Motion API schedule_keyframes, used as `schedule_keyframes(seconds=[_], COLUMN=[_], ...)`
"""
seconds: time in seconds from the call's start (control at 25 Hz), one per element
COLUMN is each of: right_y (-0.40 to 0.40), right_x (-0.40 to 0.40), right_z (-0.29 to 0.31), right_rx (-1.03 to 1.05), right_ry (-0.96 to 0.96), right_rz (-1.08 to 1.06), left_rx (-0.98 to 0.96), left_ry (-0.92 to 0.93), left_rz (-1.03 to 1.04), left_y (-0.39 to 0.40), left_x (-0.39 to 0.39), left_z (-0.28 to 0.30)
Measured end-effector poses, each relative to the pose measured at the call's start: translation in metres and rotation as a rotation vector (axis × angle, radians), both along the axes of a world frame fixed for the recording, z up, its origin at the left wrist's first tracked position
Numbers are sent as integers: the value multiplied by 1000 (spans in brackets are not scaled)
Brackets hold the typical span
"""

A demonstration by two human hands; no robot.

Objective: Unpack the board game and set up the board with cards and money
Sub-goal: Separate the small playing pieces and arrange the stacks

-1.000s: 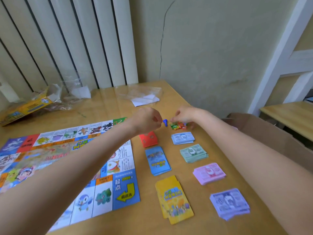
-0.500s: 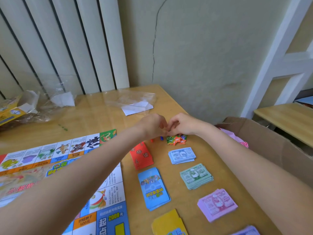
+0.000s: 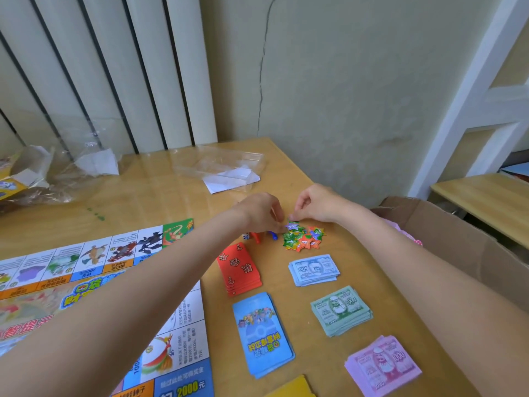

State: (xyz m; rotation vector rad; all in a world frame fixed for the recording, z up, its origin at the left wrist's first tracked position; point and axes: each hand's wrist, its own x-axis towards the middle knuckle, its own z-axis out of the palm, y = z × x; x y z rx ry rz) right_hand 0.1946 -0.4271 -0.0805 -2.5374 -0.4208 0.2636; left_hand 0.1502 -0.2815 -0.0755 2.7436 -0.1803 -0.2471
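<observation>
The game board (image 3: 86,282) lies flat on the left of the wooden table (image 3: 160,193). To its right are a red card deck (image 3: 239,269), a blue card deck (image 3: 262,333) and the corner of a yellow deck (image 3: 292,389). Further right lie blue money (image 3: 313,270), green money (image 3: 340,310) and pink money (image 3: 383,365). A pile of star tokens (image 3: 305,239) sits beyond the money. My left hand (image 3: 260,210) and my right hand (image 3: 315,204) meet over the pile's top, both pinching a purple star token (image 3: 292,225). A red pawn (image 3: 254,237), a blue pawn (image 3: 273,235) and a die (image 3: 245,236) lie under my left hand.
A clear plastic wrapper with white paper (image 3: 229,173) lies at the table's far side. Crumpled wrapping and the yellow game box (image 3: 28,179) sit far left. An open cardboard box (image 3: 458,239) stands off the table's right edge, another wooden table (image 3: 486,202) behind it.
My hands, joined just above the pawns half a second ago, have moved right and down onto the star pile. The blue pawn held a second ago now lies on the table.
</observation>
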Motion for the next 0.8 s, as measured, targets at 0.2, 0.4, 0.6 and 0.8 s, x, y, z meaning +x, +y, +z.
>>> schedule_keyframes(seconds=[0.2,0.4,0.6,0.8], right_y=[8,-5,-12,-11], right_x=[11,10,7,2], right_z=[-10,-10,-14,-23], right_rx=[83,313,290,414], right_ry=[-96,6,-44,-131], right_rz=[-126,7,99,-5], left_rx=[-92,-24,-39,-75], left_ry=[-96,-84,-34,-17], left_rz=[1,-121,-217,-184], left_y=[2,-3,-3,-1], left_x=[2,8,14,19], left_z=[5,3,0,-1])
